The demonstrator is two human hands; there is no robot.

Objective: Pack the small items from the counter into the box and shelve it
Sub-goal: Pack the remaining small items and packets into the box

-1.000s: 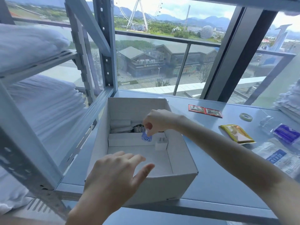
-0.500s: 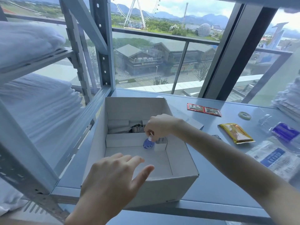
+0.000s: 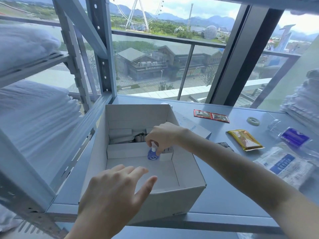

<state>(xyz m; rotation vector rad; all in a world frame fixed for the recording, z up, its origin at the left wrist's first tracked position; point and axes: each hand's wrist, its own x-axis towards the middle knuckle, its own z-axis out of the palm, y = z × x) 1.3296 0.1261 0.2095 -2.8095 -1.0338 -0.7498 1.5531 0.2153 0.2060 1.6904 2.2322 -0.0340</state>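
Blue bottle (image 3: 152, 154): low in the box (image 3: 172, 204), centre, white block (image 3: 165, 155) just beside at 3 o'clock. Right hand (image 3: 162, 135) grip pinches its cap; left hand (image 3: 114, 195), open, at 6 o'clock over the near rim. We advise seating it upright before loosening the pinch.

Just right of the box (image 3: 187, 171), a white carton (image 3: 198, 131) bears blue capitals that read about "ANME", the rest hidden. Further right of the box, the brown script on the yellow sachet (image 3: 245, 139) and the white characters on the packet's (image 3: 284, 165) blue label are too blurred to read. Inside the box, the bottle (image 3: 152, 155) shows a round mark, illegible.
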